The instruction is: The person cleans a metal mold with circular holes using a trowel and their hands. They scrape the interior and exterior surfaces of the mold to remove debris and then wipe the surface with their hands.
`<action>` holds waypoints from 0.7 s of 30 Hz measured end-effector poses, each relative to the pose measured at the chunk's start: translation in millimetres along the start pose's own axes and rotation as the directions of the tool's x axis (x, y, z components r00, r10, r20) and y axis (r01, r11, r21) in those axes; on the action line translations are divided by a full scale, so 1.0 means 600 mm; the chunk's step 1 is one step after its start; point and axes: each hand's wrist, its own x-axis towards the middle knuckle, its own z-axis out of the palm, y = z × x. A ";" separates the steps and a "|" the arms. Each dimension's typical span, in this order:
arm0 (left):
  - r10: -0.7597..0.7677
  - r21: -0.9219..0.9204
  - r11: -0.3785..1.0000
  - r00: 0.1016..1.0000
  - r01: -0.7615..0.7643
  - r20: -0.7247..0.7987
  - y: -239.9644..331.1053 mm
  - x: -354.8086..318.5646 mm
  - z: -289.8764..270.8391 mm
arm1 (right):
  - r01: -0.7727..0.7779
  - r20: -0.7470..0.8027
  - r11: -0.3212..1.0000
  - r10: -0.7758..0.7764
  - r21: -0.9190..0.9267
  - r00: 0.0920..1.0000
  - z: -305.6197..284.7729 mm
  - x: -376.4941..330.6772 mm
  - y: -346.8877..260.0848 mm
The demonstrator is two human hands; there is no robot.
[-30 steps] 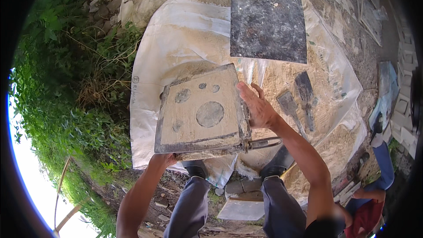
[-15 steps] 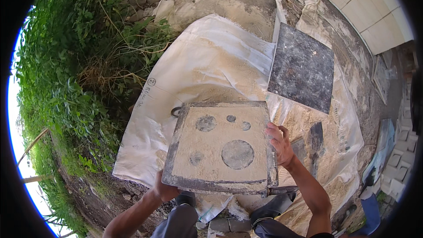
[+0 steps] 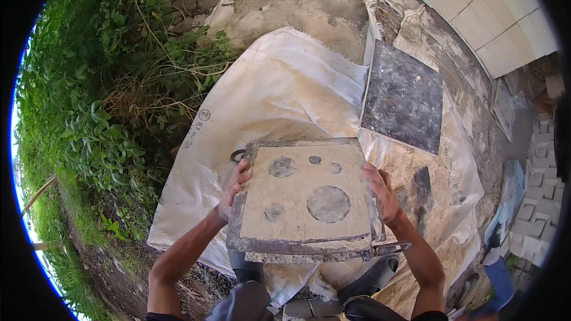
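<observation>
- Growing thick along the left side, leafy green plants (image 3: pixel 89 131) reach toward a white woven sheet (image 3: pixel 279 65), which is dusted with tan sand and bears handwriting near its left edge.
- The person's left hand (image 3: pixel 232 195) grips the left side of a square dark-edged frame, its fingers curled over the rim.
- A black ring (image 3: pixel 238 156) shows just beside the frame's upper left corner; whether it is attached cannot be told.
- The sand-packed square frame (image 3: pixel 291 193) is held between both hands, above the sheet and in front of the person; five round grey patches of differing sizes mark its tan face.
- Below it show the person's dark boots (image 3: pixel 369 279), well apart.
- The right hand (image 3: pixel 382 193) grips the frame's right side, fingers bent over the edge, above a metal loop (image 3: pixel 391 248) at the near right corner.
- A dark square board (image 3: pixel 403 98) lies beyond, toward the sheet's far right.
- Near the right hand, a flat dark tool (image 3: pixel 422 185) lies on the sand.
- At far right, another person's blue-clad leg (image 3: pixel 498 279) stands near white patterned blocks (image 3: pixel 532 205).
</observation>
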 end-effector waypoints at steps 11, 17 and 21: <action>-0.046 -0.216 0.974 0.996 0.062 0.077 0.004 0.076 -0.039 | -0.273 0.094 0.919 0.257 0.283 0.962 -0.013 0.020 -0.011; -0.087 -0.312 0.939 0.978 0.144 0.188 0.032 0.114 -0.078 | -0.407 0.106 0.736 0.421 0.541 0.901 0.002 0.011 -0.031; -0.130 -0.235 0.954 0.964 0.186 0.233 0.071 0.163 -0.077 | -0.454 0.114 0.673 0.485 0.584 0.867 0.001 -0.032 -0.008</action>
